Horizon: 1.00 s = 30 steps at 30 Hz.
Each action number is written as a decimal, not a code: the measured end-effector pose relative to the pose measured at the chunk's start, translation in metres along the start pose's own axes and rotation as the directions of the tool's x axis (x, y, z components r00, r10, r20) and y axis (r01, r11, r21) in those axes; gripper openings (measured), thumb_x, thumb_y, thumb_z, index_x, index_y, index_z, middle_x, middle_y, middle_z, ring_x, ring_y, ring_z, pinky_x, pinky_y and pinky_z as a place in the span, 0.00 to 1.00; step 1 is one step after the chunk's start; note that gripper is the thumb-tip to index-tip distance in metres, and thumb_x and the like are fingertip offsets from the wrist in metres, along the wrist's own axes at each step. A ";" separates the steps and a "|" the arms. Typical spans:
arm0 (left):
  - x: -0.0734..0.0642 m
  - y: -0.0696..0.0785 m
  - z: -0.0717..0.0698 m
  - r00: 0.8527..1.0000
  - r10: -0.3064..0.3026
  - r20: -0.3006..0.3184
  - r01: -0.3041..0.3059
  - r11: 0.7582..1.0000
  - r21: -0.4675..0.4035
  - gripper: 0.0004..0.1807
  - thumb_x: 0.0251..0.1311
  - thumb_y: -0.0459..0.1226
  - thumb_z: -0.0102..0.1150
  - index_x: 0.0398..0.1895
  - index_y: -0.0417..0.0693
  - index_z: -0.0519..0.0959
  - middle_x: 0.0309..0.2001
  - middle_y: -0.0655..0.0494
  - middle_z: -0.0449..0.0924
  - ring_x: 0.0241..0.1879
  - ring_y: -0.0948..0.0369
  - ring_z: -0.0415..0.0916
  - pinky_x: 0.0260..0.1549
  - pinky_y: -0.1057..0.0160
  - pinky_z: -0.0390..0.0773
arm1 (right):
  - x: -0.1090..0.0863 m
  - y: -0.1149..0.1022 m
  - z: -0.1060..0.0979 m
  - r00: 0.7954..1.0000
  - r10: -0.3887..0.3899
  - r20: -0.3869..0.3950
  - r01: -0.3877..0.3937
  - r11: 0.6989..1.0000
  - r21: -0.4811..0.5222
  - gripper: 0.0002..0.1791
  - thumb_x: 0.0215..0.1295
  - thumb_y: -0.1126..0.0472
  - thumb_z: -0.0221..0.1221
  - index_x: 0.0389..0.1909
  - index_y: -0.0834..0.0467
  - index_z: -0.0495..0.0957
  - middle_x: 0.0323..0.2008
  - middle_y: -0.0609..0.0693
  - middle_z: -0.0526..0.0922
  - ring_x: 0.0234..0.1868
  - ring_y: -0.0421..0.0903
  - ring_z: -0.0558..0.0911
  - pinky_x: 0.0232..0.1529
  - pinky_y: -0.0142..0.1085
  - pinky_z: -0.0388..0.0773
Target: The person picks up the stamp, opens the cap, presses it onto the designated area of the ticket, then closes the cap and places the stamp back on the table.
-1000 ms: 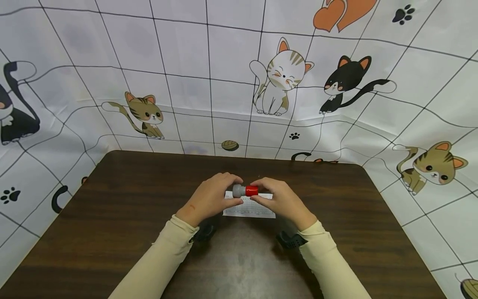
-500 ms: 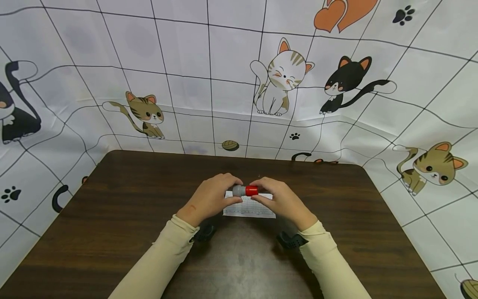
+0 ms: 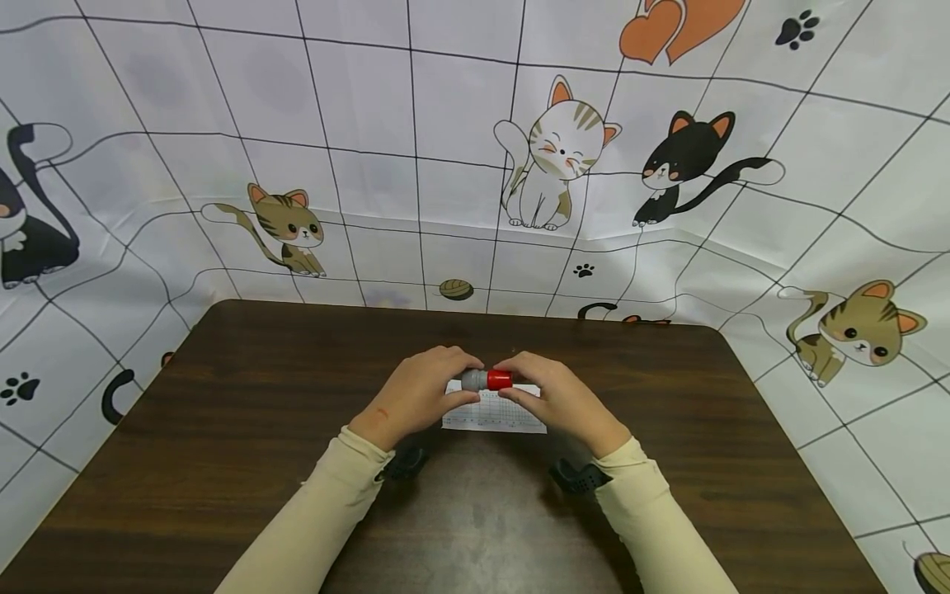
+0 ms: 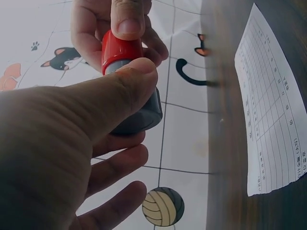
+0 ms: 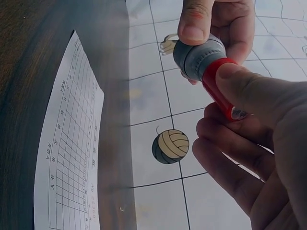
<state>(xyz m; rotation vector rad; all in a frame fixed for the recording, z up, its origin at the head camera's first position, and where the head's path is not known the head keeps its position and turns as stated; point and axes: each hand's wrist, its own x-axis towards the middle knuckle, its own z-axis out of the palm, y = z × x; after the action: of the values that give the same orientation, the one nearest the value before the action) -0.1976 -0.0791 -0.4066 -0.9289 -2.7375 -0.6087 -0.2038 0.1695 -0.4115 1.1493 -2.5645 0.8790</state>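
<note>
A small grey-and-red cylinder (image 3: 500,379), shaped like a hand stamp, lies sideways between my hands, over a printed paper form (image 3: 496,417). My left hand (image 3: 421,388) pinches its wider grey end between thumb and fingers. The red end is pinched by my right hand (image 3: 560,396). In the right wrist view the grey part (image 5: 197,58) has a ridged collar, and a pale end face shows at the tip of the red part (image 5: 214,88). My left thumb covers some of the grey body (image 4: 139,120) in the left wrist view.
The form, a ruled sheet (image 4: 271,110) with small print, lies flat on the dark wooden table (image 3: 223,429). Behind the table and along its sides hangs a white sheet (image 3: 371,190) with grid lines and cartoon cats. A dark band (image 3: 579,477) sits at each wrist.
</note>
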 end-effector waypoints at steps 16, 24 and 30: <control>0.000 0.001 -0.001 0.998 -0.055 -0.021 0.055 0.998 -0.016 0.24 0.58 0.50 0.76 0.55 0.52 0.85 0.50 0.57 0.86 0.45 0.59 0.82 0.50 0.56 0.84 | -0.001 -0.001 0.001 0.999 0.041 -0.027 -0.040 0.999 0.023 0.16 0.61 0.63 0.74 0.48 0.58 0.83 0.40 0.48 0.87 0.40 0.45 0.88 0.45 0.42 0.87; 0.000 0.001 -0.001 0.999 -0.005 -0.034 0.004 1.000 -0.020 0.22 0.60 0.46 0.75 0.57 0.51 0.84 0.49 0.58 0.85 0.44 0.60 0.80 0.48 0.57 0.84 | 0.000 0.000 0.001 0.999 -0.017 -0.031 0.017 1.000 -0.004 0.20 0.60 0.65 0.74 0.53 0.59 0.83 0.43 0.49 0.86 0.44 0.44 0.87 0.49 0.41 0.86; 0.000 -0.001 -0.001 0.999 0.030 -0.045 -0.030 1.000 0.003 0.21 0.62 0.47 0.74 0.56 0.53 0.84 0.49 0.60 0.84 0.44 0.62 0.80 0.47 0.58 0.84 | 0.000 0.002 0.001 0.999 -0.049 -0.021 0.049 0.999 -0.013 0.21 0.61 0.65 0.73 0.56 0.59 0.83 0.45 0.49 0.86 0.45 0.43 0.86 0.51 0.39 0.85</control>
<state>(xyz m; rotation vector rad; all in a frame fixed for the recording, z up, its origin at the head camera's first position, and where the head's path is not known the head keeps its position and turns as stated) -0.1977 -0.0798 -0.4063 -0.9430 -2.6793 -0.6130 -0.2049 0.1700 -0.4127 1.1871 -2.5099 0.8585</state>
